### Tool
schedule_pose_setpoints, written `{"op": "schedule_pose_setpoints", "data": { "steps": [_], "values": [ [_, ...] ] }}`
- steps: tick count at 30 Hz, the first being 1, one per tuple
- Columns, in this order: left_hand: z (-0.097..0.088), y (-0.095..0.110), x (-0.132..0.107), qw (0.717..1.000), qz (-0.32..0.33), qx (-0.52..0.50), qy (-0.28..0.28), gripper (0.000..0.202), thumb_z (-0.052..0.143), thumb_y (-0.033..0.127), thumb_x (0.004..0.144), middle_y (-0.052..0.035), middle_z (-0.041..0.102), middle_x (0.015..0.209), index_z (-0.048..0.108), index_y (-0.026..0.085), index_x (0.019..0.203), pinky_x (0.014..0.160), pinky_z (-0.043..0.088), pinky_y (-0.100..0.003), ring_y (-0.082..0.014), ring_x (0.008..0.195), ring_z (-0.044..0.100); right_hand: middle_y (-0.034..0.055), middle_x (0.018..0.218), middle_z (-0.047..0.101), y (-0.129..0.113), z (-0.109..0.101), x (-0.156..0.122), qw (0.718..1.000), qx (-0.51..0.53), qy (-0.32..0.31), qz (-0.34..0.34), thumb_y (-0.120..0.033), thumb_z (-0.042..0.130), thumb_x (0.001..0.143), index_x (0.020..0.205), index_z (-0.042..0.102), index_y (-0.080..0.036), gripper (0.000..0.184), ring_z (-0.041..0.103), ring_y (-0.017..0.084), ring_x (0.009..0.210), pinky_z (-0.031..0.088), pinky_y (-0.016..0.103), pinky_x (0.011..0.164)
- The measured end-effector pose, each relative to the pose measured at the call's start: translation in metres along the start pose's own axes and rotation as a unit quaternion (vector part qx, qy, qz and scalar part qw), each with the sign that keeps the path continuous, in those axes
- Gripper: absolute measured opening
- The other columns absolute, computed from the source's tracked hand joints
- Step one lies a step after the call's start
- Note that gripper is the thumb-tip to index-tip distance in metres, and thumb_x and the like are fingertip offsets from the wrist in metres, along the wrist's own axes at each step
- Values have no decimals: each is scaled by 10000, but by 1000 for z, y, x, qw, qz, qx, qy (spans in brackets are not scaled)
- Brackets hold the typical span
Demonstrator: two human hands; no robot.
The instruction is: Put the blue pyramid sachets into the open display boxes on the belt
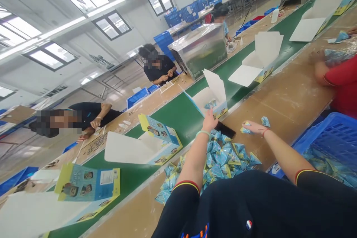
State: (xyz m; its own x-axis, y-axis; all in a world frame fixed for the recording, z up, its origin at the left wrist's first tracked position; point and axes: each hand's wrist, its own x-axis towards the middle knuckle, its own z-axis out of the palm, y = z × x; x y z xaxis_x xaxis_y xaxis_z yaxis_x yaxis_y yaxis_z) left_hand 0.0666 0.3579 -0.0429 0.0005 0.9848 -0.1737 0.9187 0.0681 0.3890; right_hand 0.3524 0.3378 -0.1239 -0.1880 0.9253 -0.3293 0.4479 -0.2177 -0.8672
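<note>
My left hand (209,120) reaches out to an open printed carton (214,95) on the green conveyor belt (178,117); its fingers are spread at the carton's front edge, with nothing seen in them. Blue packets lie inside the carton. My right hand (252,127) rests on the brown table edge with its fingers lying on a small blue packet (245,129). Another loose packet (265,121) lies just beyond it. A heap of blue triangular packets (220,160) sits between my forearms, beside a dark phone-like slab (225,129).
More open cartons ride the belt: one nearer (145,145), one nearest (83,186), two farther (258,61), (320,11). A blue crate (331,145) of packets stands at my right. A red-sleeved person (338,80) works beside me; other people sit across the belt. A metal box (200,48) spans the belt.
</note>
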Motion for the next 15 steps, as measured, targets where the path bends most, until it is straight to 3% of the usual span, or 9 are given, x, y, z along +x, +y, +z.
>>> {"op": "schedule_pose_setpoints", "data": {
  "steps": [3, 6, 9, 12, 15],
  "values": [
    [10, -10, -17, 1000, 19, 10, -2, 727, 588, 193, 885, -230, 377, 1599, 365, 148, 1575, 1096, 481, -475, -374, 1346, 554, 65, 921, 744, -4, -11, 0, 1000, 18, -16, 16, -324, 656, 840, 1029, 724, -201, 236, 633, 226, 830, 504, 373, 835],
    [22, -13, -38, 999, 46, 26, 3, 694, 557, 184, 895, -208, 410, 1568, 380, 146, 1565, 1138, 441, -468, -356, 1402, 476, 26, 867, 716, -7, -19, 1, 997, 58, -13, 53, -319, 591, 871, 1042, 678, -218, 217, 607, 193, 773, 492, 343, 791],
    [35, -10, -54, 998, 54, 44, 3, 697, 541, 201, 901, -213, 402, 1565, 365, 126, 1571, 1142, 430, -479, -361, 1399, 455, 1, 724, 645, -9, -19, 2, 993, 75, -6, 93, -333, 608, 872, 832, 630, -199, 141, 551, 177, 692, 459, 322, 741],
    [45, -10, -63, 998, 44, 47, 10, 695, 534, 214, 904, -220, 399, 1560, 366, 106, 1570, 1135, 432, -484, -373, 1381, 463, -13, 594, 556, -10, -16, 1, 992, 63, -2, 112, -330, 693, 835, 618, 544, -194, 296, 480, 166, 638, 428, 329, 742],
    [50, -14, -65, 998, 41, 31, 33, 681, 541, 204, 897, -222, 416, 1552, 389, 113, 1554, 1158, 410, -494, -366, 1387, 463, -10, 548, 520, -11, -13, 0, 988, 82, 2, 132, -337, 696, 848, 536, 491, -203, 397, 477, 175, 638, 424, 342, 760]
  ]
}}
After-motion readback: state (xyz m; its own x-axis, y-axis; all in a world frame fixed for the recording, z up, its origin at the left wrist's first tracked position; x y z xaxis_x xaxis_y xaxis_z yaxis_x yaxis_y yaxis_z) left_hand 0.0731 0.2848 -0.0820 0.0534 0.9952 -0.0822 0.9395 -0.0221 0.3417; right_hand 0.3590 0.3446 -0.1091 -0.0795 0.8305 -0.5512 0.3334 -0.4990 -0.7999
